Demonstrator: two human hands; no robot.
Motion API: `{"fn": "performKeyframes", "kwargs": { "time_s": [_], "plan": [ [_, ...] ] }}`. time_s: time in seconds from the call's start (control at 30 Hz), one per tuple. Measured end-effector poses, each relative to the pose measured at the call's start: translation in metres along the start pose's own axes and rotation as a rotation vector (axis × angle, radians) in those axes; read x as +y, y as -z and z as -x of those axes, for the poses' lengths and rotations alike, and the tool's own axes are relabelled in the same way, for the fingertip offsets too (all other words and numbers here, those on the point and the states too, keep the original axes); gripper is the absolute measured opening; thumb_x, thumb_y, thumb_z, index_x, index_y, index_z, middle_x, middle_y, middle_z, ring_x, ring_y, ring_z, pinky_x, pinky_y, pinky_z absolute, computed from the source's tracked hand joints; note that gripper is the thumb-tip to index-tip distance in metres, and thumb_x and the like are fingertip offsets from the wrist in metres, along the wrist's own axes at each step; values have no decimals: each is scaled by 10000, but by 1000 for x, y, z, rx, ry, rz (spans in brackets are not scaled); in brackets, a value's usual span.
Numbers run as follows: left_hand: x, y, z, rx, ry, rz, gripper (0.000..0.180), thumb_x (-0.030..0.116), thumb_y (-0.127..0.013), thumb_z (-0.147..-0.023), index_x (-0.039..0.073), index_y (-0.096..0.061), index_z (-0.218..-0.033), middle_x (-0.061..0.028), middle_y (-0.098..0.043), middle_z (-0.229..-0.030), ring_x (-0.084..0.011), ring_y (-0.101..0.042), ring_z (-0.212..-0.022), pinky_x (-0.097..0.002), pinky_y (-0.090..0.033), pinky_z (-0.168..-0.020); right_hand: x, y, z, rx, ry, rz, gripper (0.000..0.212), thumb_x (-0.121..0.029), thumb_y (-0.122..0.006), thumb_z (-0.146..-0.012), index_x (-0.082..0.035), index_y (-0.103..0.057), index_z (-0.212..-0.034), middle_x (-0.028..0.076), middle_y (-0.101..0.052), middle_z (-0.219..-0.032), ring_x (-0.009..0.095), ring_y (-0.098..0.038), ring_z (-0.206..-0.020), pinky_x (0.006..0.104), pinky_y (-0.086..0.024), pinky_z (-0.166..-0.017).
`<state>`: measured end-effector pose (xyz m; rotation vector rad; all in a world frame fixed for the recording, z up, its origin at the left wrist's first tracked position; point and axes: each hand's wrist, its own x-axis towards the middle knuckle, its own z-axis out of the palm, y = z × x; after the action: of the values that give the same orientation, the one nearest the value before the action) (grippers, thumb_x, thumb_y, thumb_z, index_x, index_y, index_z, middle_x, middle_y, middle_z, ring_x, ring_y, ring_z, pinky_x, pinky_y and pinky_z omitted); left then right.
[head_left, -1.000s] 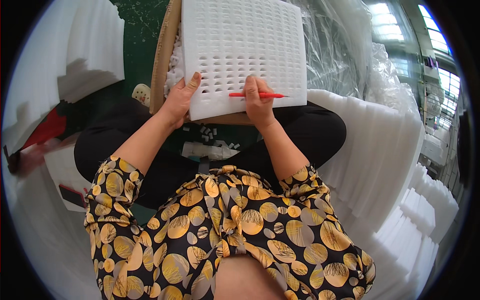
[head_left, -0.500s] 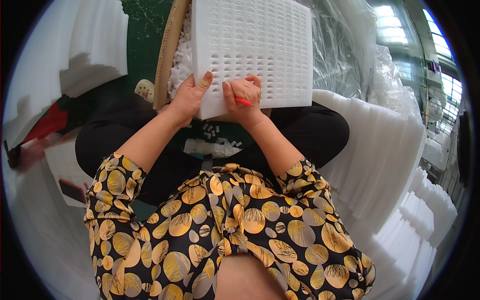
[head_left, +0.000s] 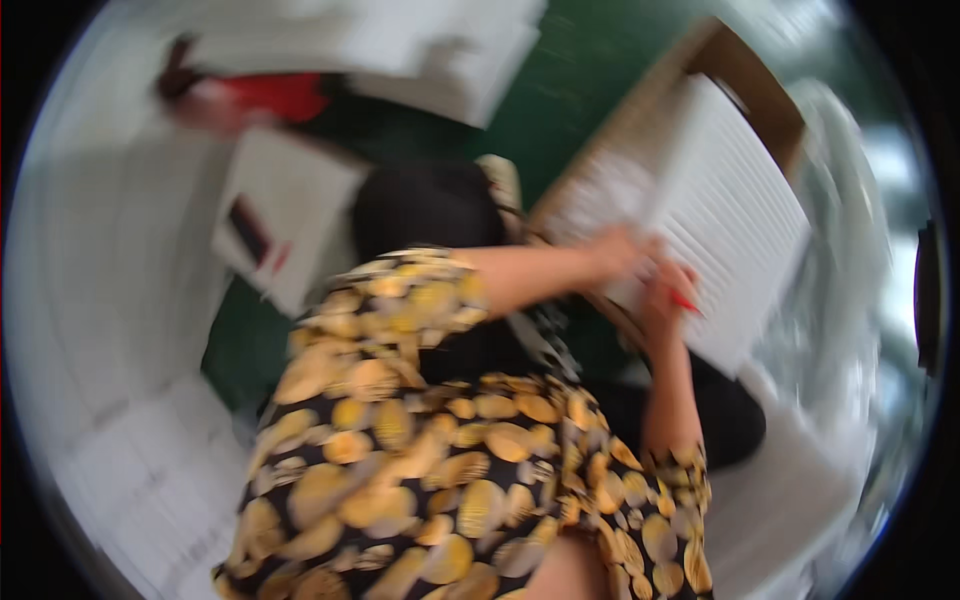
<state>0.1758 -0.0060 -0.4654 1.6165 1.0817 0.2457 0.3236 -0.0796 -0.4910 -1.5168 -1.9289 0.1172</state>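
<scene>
The person wore a black fabric blouse (head_left: 430,470) printed with yellow and grey discs (head_left: 482,510) (some finely hatched), and plain black trousers (head_left: 430,208).

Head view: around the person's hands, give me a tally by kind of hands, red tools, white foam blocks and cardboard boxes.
Left hand and right hand: 2
Red tool: 1
White foam block: 1
Cardboard box: 1
Total: 5

Dark green floor (head_left: 565,100) shows at the far middle and again on the left; blurred pale light (head_left: 888,160) glows at right.
</scene>
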Motion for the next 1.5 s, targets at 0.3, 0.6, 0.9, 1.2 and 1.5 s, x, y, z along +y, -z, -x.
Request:
{"fn": "performKeyframes", "kwargs": {
  "time_s": [0.3, 0.6, 0.9, 1.2, 1.5],
  "plan": [
    [16, 11, 28, 11, 239, 1124, 423, 333, -697, -809, 20, -584, -1070, -92, -604, -885, -193, -579, -704, -314, -508, -630, -25, 27, -45, 49, -636, -432, 335, -189, -378, -976, -23, -528, -726, 73, -513, -638, 198, -424, -575, 327, -388, -584],
    [4, 11, 17, 82, 330, 973, 326, 217, -589, -841, -34, -543, -1044, -120, -595, -794, -177, -531, -461, -252, -437, -369, -14, 31, -63, 150, -514, -420, 344, -191, -374, -979, -62, -446, -668, 1, -430, -610, 112, -356, -558, 257, -336, -542],
    [-26, 18, 28, 215, 325, 1018, 304, 200, -553, -898, 17, -526, -1139, -127, -622, -897, -170, -582, -610, -242, -468, -436, 6, 18, -62, 499, -391, -300, 122, -111, -624, -837, -42, -568, -754, 55, -504, -690, 209, -469, -597, 301, -415, -582],
    [-50, 8, -21, 158, 264, 834, 400, 282, -614, -842, 4, -540, -1119, -118, -612, -873, -185, -567, -627, -246, -466, -471, 14, 25, -15, 243, -78, 231, 239, -318, -678, -776, -113, -556, -796, 84, -507, -850, 267, -524, -714, 344, -455, -679],
    [-29, 18, -28, 202, 432, 744, 381, 292, -577, -832, 24, -551, -1103, -110, -607, -852, -187, -550, -583, -249, -437, -458, 13, 15, -3, 131, 2, 285, 344, -313, -704, -699, -90, -551, -911, 128, -516, -1006, 302, -515, -907, 399, -406, -859]
  ]
}}
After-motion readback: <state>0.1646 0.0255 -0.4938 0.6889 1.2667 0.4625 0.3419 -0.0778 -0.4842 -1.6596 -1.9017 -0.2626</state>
